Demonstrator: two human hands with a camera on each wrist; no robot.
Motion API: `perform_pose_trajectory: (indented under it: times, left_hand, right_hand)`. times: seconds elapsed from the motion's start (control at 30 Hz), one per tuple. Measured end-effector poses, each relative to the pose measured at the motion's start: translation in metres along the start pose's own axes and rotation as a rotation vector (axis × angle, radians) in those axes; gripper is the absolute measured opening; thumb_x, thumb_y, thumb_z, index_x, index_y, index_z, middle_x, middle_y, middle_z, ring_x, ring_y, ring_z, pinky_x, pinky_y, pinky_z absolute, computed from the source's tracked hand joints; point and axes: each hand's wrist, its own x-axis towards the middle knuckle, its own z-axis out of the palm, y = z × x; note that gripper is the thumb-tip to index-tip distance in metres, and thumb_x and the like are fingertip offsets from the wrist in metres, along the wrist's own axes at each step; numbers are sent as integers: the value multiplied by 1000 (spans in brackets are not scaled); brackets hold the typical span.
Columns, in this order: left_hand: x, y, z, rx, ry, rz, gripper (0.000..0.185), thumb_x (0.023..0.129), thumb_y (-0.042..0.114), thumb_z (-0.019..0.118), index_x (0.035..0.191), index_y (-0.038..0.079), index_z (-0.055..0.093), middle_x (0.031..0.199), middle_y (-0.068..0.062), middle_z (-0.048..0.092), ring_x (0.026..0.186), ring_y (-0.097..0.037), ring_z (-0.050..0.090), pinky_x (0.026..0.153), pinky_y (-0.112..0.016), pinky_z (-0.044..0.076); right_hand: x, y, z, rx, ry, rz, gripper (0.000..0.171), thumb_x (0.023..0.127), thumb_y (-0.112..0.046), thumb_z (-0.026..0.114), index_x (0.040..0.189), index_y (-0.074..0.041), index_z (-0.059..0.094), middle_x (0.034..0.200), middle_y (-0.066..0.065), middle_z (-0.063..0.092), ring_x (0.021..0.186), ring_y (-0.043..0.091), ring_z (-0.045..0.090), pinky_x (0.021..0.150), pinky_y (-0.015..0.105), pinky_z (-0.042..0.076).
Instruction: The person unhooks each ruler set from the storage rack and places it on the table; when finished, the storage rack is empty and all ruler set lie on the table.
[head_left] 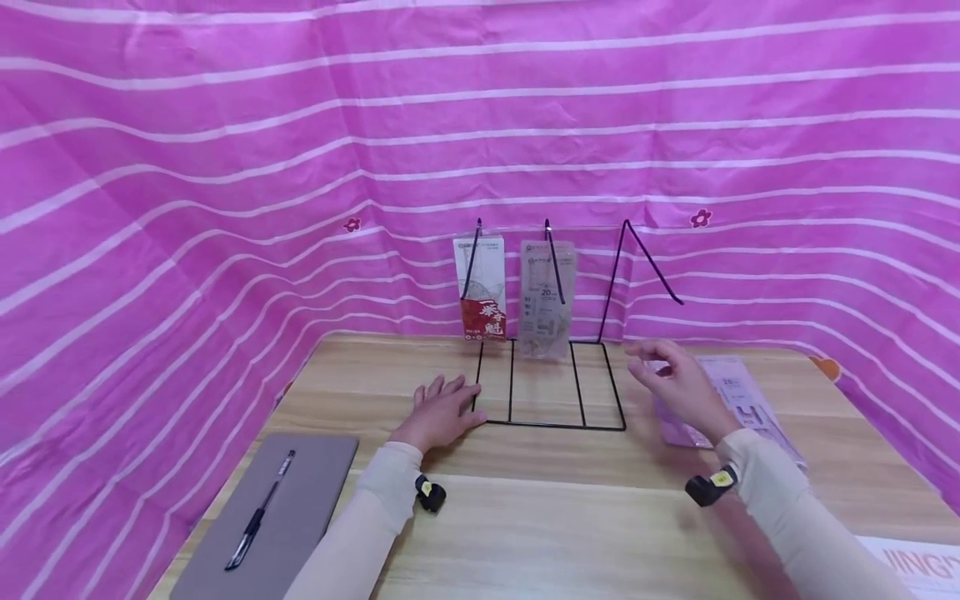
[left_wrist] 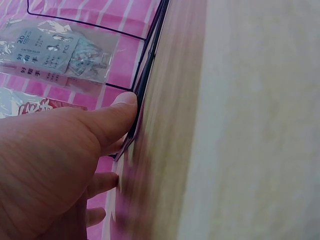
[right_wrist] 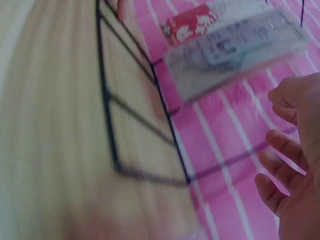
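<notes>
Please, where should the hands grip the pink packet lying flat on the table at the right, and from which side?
The pink packet lies flat on the table, beside the wire rack and partly under the right hand. Probably best to pinch its near short edge from the person's side, thumb on top, fingers slid beneath. Flat and thin, it offers nothing to grasp from above.

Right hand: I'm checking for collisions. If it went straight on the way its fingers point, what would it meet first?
The right hand hovers, fingers pointing left. It would probably meet the wire rack first, near its empty right hook; depth is unclear.
</notes>
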Motion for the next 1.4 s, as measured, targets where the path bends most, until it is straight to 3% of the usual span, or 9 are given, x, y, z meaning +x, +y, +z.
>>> perform_pose_trajectory:
  times: [0.17, 0.3, 0.5, 0.67, 0.8, 0.9, 1.03, 1.17, 1.4]
  left_hand:
    - [0, 5, 6, -14, -1, 12, 63, 104, 51, 60, 158, 21, 49, 172, -15, 33, 161, -50, 14, 126, -73, 5]
    - [0, 7, 9, -13, -1, 16, 63, 104, 51, 60, 158, 21, 49, 172, -15, 33, 161, -50, 15, 126, -73, 6]
    - [-2, 10, 10, -26, 8, 24, 63, 104, 51, 61, 157, 20, 51, 171, -16, 34, 160, -51, 17, 126, -74, 7]
    - [0, 11, 12, -21, 6, 25, 63, 104, 51, 61, 158, 21, 50, 171, -15, 34, 160, -50, 17, 126, -73, 7]
    - [-1, 14, 12, -26, -6, 27, 63, 104, 51, 61, 158, 22, 49, 172, -15, 33, 160, -50, 17, 126, -73, 6]
    - [0, 16, 12, -22, -9, 30, 63, 104, 52, 60, 159, 23, 48, 172, -14, 32, 160, -50, 16, 127, -72, 6]
    - [2, 15, 12, -24, 4, 32, 64, 104, 54, 59, 159, 23, 48, 172, -14, 32, 160, -50, 17, 127, -72, 6]
    - [3, 12, 9, -35, 3, 23, 65, 104, 52, 60, 160, 21, 47, 173, -14, 30, 161, -50, 15, 127, -71, 4]
    - [-4, 3, -1, -22, 5, -7, 66, 104, 52, 60, 160, 21, 47, 173, -15, 30, 161, -49, 14, 127, -72, 3]
  right_hand:
    - [26, -14, 20, 58, -32, -30, 27, 103, -18, 69, 125, -3, 71, 148, 15, 61, 122, 31, 64, 88, 13, 50]
    - [45, -21, 35, 119, -56, -22, 29, 101, -15, 72, 127, -3, 70, 157, 15, 52, 125, 41, 62, 93, 18, 50]
    - [63, -29, 49, 168, -53, 42, 34, 100, -21, 74, 130, -6, 69, 156, 13, 52, 124, 39, 62, 96, 33, 52]
    - [69, -34, 58, 224, -42, 94, 38, 102, -26, 72, 135, -8, 66, 139, 17, 66, 116, 28, 65, 89, 24, 53]
    - [66, -37, 61, 277, -1, 72, 32, 103, -19, 70, 131, -4, 66, 130, 21, 70, 105, 14, 66, 83, 15, 53]
    - [60, -41, 59, 287, 24, 37, 29, 103, -13, 68, 130, -4, 66, 124, 23, 73, 96, 8, 67, 79, 15, 55]
    - [51, -49, 53, 219, 33, 19, 33, 105, -17, 67, 138, -16, 66, 108, 15, 73, 82, 10, 62, 69, 20, 51]
    - [39, -58, 46, 175, 34, -17, 36, 105, -17, 66, 141, -20, 65, 88, 8, 55, 72, 16, 49, 60, 23, 44]
    - [6, -75, 38, 192, -8, -51, 38, 104, -12, 67, 142, -16, 64, 87, 9, 60, 72, 12, 53, 61, 23, 48]
